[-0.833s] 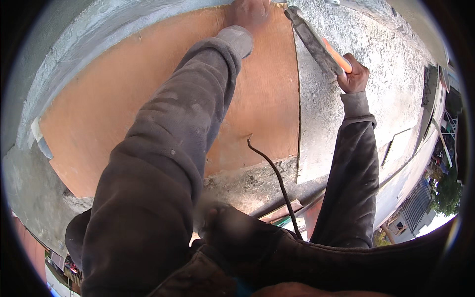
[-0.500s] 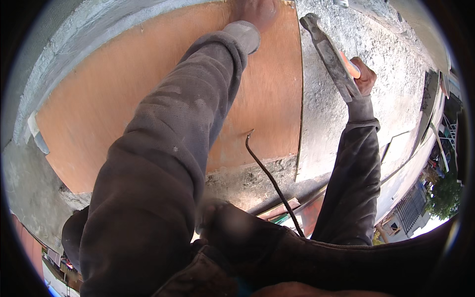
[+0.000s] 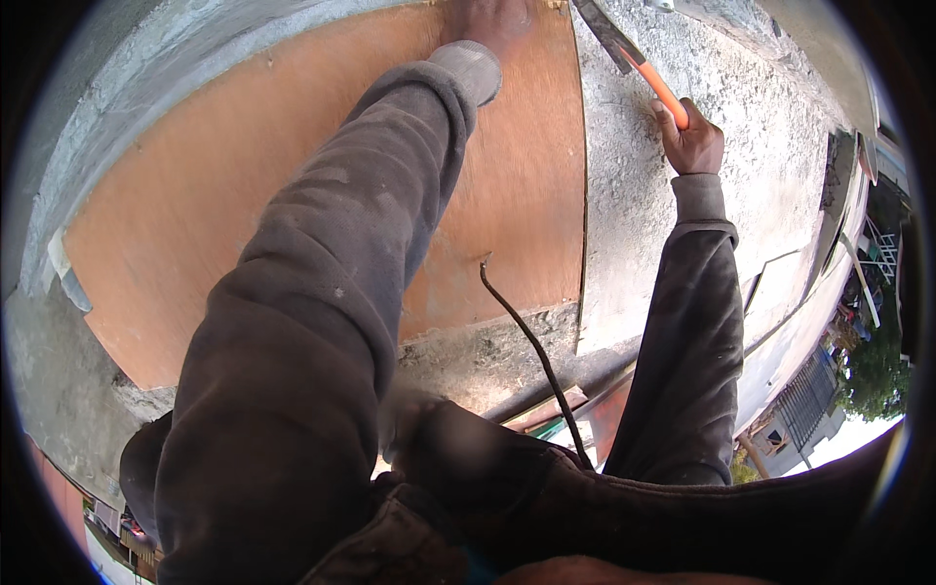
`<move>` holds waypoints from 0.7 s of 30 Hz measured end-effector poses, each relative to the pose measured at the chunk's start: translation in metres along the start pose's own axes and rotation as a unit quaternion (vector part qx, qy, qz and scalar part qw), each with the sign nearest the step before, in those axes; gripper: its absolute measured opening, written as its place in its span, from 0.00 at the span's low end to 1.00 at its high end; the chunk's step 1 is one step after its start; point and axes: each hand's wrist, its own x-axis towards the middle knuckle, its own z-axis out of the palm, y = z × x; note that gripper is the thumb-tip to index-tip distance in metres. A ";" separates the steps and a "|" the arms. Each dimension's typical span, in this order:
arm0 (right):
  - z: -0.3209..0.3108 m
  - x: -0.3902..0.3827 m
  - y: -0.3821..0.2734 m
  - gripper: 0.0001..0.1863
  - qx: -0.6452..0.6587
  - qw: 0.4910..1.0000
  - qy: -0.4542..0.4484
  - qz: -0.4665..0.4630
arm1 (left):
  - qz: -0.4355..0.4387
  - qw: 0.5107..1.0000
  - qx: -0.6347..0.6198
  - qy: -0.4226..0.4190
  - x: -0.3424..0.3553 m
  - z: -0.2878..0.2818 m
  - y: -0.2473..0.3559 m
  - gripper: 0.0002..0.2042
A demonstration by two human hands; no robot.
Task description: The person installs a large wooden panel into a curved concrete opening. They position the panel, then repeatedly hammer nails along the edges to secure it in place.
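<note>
My right hand (image 3: pixel 694 141) is closed round the orange handle of a hammer (image 3: pixel 663 93). The hammer's long dark metal head slants up and left, over the seam beside the plywood sheet, and its far end is cut off by the top of the view. Up at the top edge, my left hand (image 3: pixel 490 19) lies against the reddish-brown plywood sheet (image 3: pixel 244 175). Its fingers are blurred and partly out of view, so what they hold, if anything, does not show. My left sleeve crosses the sheet and covers part of it.
A thin dark bent rod or cable (image 3: pixel 531 341) runs from the sheet's lower part down toward my body. To the right is a rough whitish wall surface (image 3: pixel 624 224). A pale concrete ledge (image 3: pixel 117 117) borders the sheet at left. Trees (image 3: pixel 873 375) and a building stand far right.
My right hand has risen and moved slightly left, and the hammer has swung up and left until its end leaves the view. My left hand stays near the same spot.
</note>
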 end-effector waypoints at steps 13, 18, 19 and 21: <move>-0.023 -0.006 -0.010 0.25 0.166 0.973 0.020 -0.161 | 0.003 1.000 0.026 -0.005 0.004 -0.001 0.018 0.09; -0.008 0.003 -0.026 0.22 0.006 0.999 -0.037 -0.020 | 0.002 0.997 0.074 0.016 0.005 -0.010 0.018 0.10; -0.019 -0.001 -0.033 0.22 0.065 0.995 0.003 -0.073 | 0.006 0.998 0.057 0.031 0.000 -0.006 0.019 0.11; -0.019 -0.005 -0.029 0.23 0.080 0.992 0.013 -0.094 | -0.007 0.999 0.034 -0.008 0.001 -0.005 0.014 0.13</move>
